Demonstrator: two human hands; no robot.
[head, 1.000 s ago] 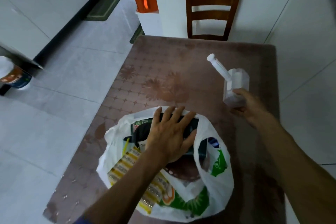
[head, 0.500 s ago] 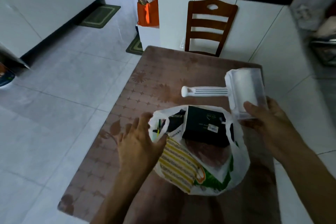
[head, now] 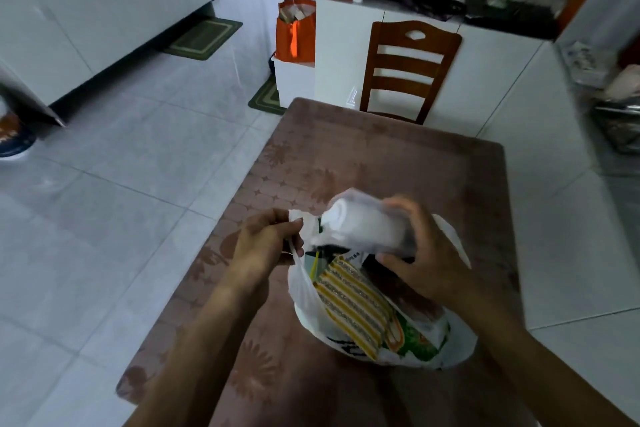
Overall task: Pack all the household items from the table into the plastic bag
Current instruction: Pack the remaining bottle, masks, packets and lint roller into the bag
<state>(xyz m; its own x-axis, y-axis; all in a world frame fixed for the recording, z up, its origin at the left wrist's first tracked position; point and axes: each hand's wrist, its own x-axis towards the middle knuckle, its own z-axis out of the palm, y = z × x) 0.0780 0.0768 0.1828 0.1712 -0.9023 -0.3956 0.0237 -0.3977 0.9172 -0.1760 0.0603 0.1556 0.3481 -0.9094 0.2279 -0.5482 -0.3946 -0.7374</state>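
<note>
A white plastic bag [head: 304,291] with green print lies on the brown patterned table [head: 381,163]. Inside it show a yellow striped packet [head: 356,302] and dark items. My left hand [head: 263,243] pinches the bag's left handle and holds the mouth apart. My right hand [head: 426,253] grips the white lint roller [head: 363,225] by its roller head, right over the bag's opening. The roller's handle points down into the bag and is hidden.
A brown wooden chair [head: 408,69] stands at the table's far edge against white cabinets. An orange bag [head: 296,31] sits on a white box to the chair's left. Grey tiled floor lies left and right of the table.
My right hand has brought the lint roller from beside the bag to over its opening and tipped it handle-down. My left hand left the items inside and took hold of the bag's left handle.
</note>
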